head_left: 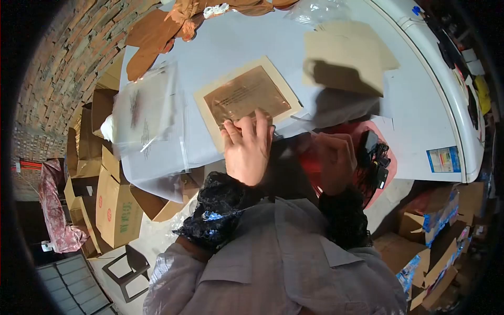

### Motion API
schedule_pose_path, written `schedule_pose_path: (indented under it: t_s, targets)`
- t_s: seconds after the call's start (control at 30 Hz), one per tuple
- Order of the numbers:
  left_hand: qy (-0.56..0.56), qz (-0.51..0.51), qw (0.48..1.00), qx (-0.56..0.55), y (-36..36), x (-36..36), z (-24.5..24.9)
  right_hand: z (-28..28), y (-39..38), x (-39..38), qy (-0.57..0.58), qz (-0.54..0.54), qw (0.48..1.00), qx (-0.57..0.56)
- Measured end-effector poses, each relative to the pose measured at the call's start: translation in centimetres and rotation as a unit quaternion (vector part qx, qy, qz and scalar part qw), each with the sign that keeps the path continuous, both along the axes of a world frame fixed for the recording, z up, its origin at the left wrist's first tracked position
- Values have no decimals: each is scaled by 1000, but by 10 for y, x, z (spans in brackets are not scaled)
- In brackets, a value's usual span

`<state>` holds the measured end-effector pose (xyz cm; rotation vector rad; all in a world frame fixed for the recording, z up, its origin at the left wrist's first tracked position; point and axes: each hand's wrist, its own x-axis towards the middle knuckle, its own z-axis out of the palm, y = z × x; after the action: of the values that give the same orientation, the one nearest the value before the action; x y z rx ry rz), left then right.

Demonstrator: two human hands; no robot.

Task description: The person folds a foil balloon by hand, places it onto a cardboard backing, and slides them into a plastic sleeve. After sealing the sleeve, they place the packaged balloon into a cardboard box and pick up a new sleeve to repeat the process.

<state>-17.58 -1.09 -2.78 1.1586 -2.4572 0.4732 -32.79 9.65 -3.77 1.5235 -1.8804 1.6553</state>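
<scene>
A beige card (214, 113) lies tilted near the table's front edge. On it is a clear printed bag (244, 92) with flat brown fabric inside. My left hand (245, 149) rests at the bag's near edge, its fingers bent and closed on the crinkled plastic. To the right, past the table edge, my right hand (336, 160) is in shadow with its fingers curled together. A thin, clear strip shows near its fingertips, but whether they hold it is hard to make out.
Clear printed bags (144, 113) lie at the left, beige cards (341, 50) at the right, brown fabric pieces (152, 37) at the back. A red basin (386, 152) with black cables is beside my right hand. Cardboard boxes (118, 205) stand at lower left.
</scene>
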Motion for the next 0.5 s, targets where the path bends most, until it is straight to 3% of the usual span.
schedule_pose_path:
  t_s: [0.5]
  targets:
    - [0,6,1000,-12,-3,-3,3,-5,-7,1,65,-8,998,-1]
